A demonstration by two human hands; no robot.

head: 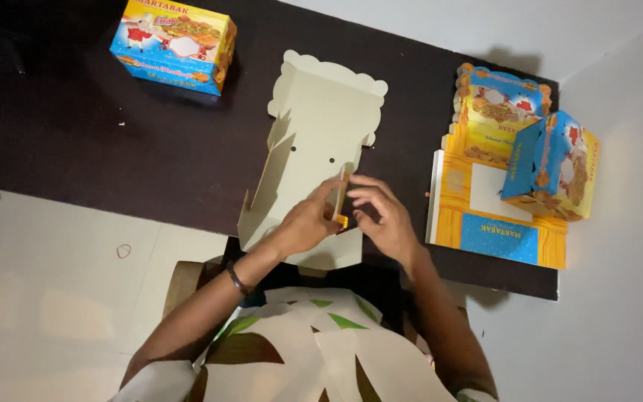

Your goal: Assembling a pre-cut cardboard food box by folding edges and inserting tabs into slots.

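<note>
The left hand [308, 222] and the right hand [385, 216] meet at the picture's centre, fingers pinched on a raised side flap of the flat, cream-coloured unfolded cardboard box blank [321, 141], which spreads toward 12 o'clock; which fingers bear the grip is hard to tell. It lies on a dark brown tabletop [76, 141] whose near edge runs from 9 o'clock down toward 4 o'clock; pale floor [53, 298] lies beyond it at 8 o'clock, a grey wall [619, 223] at 3 o'clock. At 11 o'clock one folded blue-and-yellow printed box [175, 45] stands well apart, bare tabletop between; at 2 o'clock a second folded printed box [552, 167] rests on a stack of flat printed blanks [485, 223], their number unclear.
</note>
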